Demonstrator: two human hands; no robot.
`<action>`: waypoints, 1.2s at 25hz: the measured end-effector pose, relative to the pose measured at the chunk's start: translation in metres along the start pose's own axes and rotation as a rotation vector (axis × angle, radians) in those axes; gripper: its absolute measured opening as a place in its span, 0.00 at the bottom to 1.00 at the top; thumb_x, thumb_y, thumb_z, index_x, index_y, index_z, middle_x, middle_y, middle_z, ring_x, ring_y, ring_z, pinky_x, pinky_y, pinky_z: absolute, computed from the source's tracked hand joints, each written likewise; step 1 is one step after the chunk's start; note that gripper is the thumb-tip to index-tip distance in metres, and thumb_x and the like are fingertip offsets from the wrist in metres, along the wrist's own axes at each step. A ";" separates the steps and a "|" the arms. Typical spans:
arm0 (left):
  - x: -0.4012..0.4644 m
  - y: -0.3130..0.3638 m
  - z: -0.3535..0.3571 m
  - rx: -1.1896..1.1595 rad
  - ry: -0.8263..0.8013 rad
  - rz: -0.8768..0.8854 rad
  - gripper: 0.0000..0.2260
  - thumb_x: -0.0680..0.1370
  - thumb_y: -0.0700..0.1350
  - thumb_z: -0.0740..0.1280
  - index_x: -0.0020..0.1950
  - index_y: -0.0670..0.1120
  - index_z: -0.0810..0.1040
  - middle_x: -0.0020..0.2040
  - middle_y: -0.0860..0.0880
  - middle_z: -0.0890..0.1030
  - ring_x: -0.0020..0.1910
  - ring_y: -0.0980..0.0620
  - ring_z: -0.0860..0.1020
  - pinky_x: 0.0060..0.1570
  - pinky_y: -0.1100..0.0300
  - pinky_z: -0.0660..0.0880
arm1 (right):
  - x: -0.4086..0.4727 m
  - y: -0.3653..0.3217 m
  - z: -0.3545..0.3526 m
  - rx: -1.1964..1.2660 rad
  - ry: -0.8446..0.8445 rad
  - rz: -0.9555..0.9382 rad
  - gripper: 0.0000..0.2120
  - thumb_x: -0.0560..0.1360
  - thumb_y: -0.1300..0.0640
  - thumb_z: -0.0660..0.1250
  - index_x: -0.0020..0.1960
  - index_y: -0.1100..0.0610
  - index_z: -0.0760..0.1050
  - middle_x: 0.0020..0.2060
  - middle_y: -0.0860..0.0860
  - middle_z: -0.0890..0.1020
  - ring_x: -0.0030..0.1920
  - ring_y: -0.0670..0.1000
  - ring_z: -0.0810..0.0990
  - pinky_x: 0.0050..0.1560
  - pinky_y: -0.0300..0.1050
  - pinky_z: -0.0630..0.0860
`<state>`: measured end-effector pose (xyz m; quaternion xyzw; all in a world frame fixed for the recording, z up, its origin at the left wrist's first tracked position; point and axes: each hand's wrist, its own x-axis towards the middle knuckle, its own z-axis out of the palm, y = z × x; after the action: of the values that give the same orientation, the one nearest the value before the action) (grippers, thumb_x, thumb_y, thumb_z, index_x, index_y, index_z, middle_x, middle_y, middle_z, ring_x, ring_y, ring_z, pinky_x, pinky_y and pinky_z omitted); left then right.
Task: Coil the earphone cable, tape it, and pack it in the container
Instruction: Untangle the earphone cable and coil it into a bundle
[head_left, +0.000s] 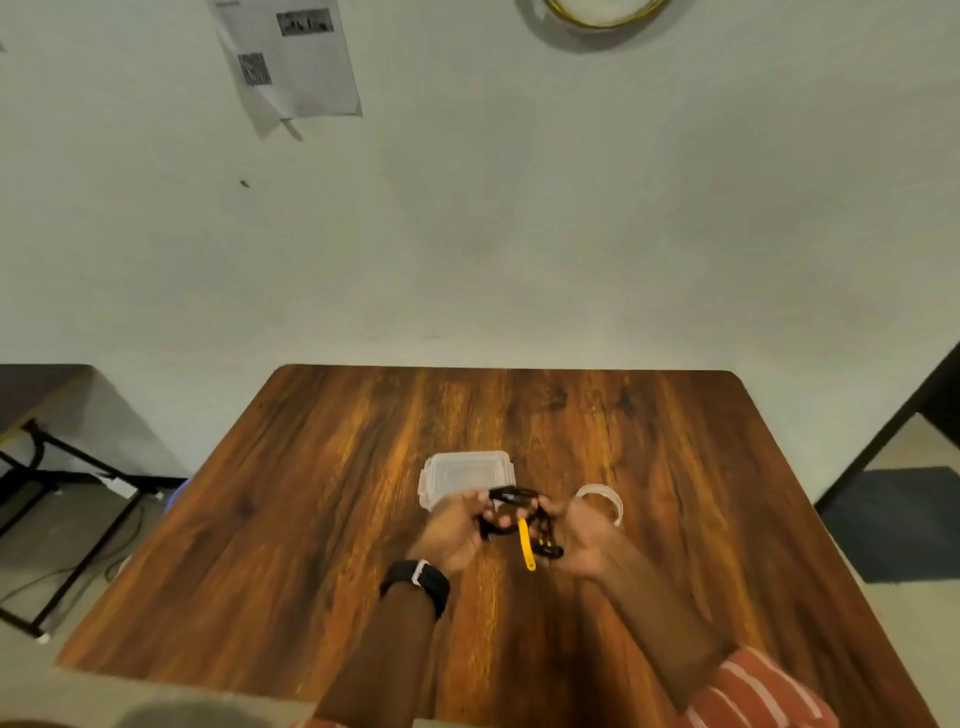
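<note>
Both hands hold a black earphone cable (511, 499) above the middle of the wooden table (322, 499). The cable is looped into a loose bundle between my left hand (452, 530) and my right hand (584, 538). A yellow strip (525, 543) hangs down from the bundle, and black earbuds with yellow marks (549, 548) sit by my right palm. Just behind my left hand, a clear plastic container (462, 470) with its lid on rests on the table. A roll of clear tape (605, 496) lies behind my right hand, partly hidden by it.
A black watch (420, 579) is on my left wrist. The table's back edge meets a pale wall. A dark metal-framed table (47, 447) stands to the left, and another dark frame (893, 421) to the right. Floor cables lie at the left.
</note>
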<state>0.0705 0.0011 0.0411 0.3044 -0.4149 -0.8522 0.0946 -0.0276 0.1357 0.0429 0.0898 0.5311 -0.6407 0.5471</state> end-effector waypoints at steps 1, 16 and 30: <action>0.006 -0.022 -0.008 0.096 0.087 0.005 0.13 0.81 0.32 0.53 0.49 0.36 0.77 0.31 0.45 0.77 0.25 0.55 0.75 0.29 0.61 0.76 | 0.014 0.016 -0.011 -0.018 0.049 0.024 0.18 0.82 0.60 0.53 0.38 0.58 0.75 0.30 0.51 0.77 0.27 0.48 0.72 0.32 0.43 0.70; 0.095 -0.107 -0.049 0.981 0.557 0.156 0.05 0.73 0.41 0.71 0.46 0.47 0.86 0.44 0.50 0.86 0.43 0.50 0.82 0.48 0.60 0.77 | 0.117 0.061 -0.039 -0.797 0.476 -0.384 0.16 0.75 0.68 0.64 0.59 0.54 0.76 0.54 0.52 0.82 0.55 0.53 0.80 0.50 0.39 0.73; 0.109 -0.114 -0.059 1.165 0.611 0.109 0.10 0.74 0.50 0.71 0.51 0.47 0.85 0.48 0.47 0.85 0.46 0.46 0.82 0.46 0.58 0.74 | 0.136 0.067 -0.051 -1.028 0.600 -0.422 0.17 0.72 0.53 0.71 0.59 0.56 0.78 0.58 0.54 0.79 0.59 0.56 0.77 0.61 0.53 0.75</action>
<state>0.0294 -0.0095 -0.1218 0.5125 -0.7776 -0.3573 0.0710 -0.0507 0.1037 -0.1123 -0.1156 0.9078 -0.3446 0.2095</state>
